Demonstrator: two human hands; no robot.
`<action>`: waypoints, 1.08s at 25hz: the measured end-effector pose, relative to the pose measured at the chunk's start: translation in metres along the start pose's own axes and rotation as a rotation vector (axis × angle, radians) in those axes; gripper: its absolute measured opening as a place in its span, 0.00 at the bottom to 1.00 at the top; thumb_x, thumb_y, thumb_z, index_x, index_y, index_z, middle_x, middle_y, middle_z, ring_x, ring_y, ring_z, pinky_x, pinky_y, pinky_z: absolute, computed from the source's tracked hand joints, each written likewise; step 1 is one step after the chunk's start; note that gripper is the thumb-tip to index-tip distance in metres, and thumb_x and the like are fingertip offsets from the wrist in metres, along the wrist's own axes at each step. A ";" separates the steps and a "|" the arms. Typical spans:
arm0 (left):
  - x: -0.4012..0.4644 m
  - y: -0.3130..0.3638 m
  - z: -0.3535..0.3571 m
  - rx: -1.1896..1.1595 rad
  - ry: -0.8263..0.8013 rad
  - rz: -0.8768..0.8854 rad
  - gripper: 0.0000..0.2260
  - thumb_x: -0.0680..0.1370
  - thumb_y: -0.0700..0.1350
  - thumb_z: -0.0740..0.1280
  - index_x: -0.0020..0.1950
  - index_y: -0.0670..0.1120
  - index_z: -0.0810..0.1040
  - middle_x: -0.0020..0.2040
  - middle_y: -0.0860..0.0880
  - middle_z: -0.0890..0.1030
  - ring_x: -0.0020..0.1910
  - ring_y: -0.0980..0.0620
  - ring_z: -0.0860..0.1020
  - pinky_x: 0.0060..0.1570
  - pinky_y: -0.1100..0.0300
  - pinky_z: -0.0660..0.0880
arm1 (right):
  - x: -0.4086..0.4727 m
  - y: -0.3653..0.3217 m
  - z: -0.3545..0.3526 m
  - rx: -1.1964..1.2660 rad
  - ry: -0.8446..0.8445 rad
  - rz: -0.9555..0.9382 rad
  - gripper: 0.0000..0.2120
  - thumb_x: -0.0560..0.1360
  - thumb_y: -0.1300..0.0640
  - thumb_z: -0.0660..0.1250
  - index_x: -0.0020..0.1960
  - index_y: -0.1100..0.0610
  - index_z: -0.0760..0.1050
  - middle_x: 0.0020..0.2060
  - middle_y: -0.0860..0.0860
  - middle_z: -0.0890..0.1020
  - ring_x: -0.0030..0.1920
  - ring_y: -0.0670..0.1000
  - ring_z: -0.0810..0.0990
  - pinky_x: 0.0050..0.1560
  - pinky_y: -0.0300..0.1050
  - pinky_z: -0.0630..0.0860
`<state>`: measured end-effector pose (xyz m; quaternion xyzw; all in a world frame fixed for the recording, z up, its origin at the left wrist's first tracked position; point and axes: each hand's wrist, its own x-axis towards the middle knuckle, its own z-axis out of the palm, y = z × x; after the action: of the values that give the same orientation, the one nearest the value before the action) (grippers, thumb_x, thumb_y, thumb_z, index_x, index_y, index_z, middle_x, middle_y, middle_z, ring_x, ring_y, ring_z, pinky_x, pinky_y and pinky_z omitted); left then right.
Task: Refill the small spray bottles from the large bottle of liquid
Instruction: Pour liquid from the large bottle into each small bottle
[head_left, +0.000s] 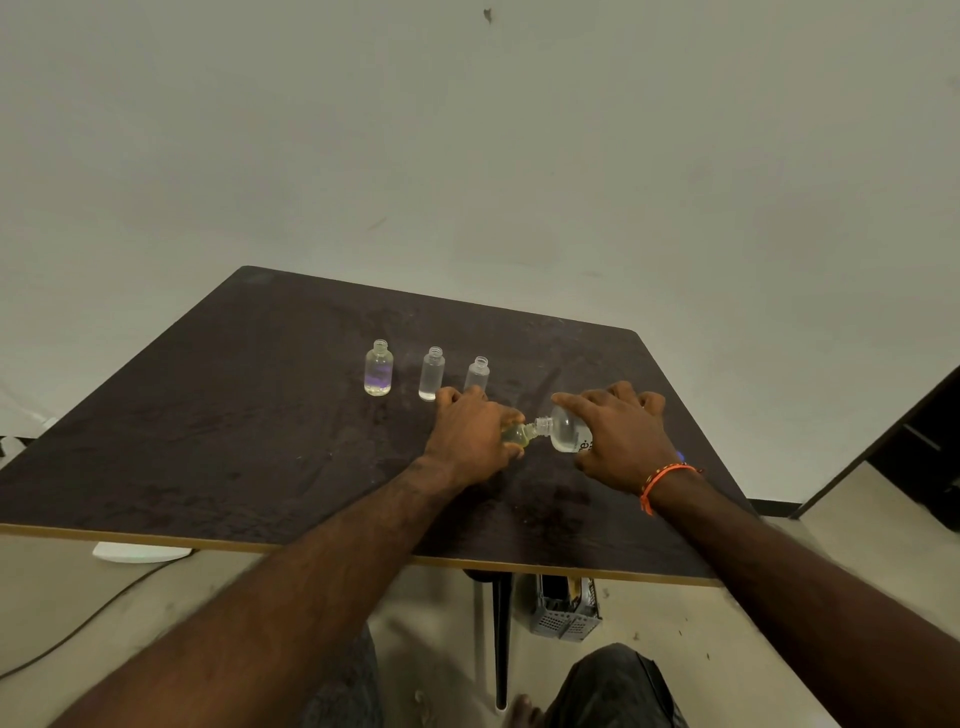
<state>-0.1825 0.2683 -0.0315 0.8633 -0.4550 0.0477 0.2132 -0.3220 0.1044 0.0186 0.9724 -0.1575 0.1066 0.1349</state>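
While left grip (470, 434) clasps small bottle (517, 435), right grip (621, 436) clamps rounded clear large bottle (563, 431), necks touching.

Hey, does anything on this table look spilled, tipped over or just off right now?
No spill shows. The large bottle lies tipped in the right hand, its neck meeting the small bottle that the left hand grips, which fits pouring. Three uncapped small bottles stand upright behind. The dark table looks mottled.
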 end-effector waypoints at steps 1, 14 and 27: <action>0.000 0.000 0.000 -0.002 0.001 0.001 0.22 0.77 0.60 0.73 0.70 0.58 0.79 0.60 0.54 0.83 0.65 0.51 0.72 0.66 0.48 0.59 | 0.000 0.000 0.000 -0.004 0.001 -0.001 0.35 0.69 0.45 0.71 0.75 0.40 0.64 0.66 0.45 0.77 0.65 0.53 0.69 0.59 0.55 0.58; -0.001 -0.001 0.002 -0.037 0.016 -0.012 0.23 0.77 0.60 0.73 0.71 0.58 0.78 0.61 0.53 0.83 0.66 0.51 0.71 0.67 0.47 0.59 | 0.002 0.000 -0.001 -0.024 0.008 -0.010 0.34 0.70 0.44 0.70 0.74 0.39 0.64 0.65 0.45 0.78 0.64 0.53 0.70 0.58 0.55 0.60; -0.004 -0.004 0.002 -0.083 0.048 -0.009 0.21 0.77 0.59 0.74 0.69 0.58 0.80 0.58 0.54 0.83 0.65 0.51 0.71 0.66 0.48 0.59 | 0.004 -0.001 -0.003 -0.025 -0.005 -0.008 0.35 0.70 0.45 0.70 0.74 0.40 0.64 0.65 0.45 0.77 0.64 0.53 0.69 0.59 0.57 0.60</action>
<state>-0.1819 0.2726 -0.0356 0.8544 -0.4472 0.0486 0.2602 -0.3182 0.1053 0.0218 0.9715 -0.1554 0.1017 0.1473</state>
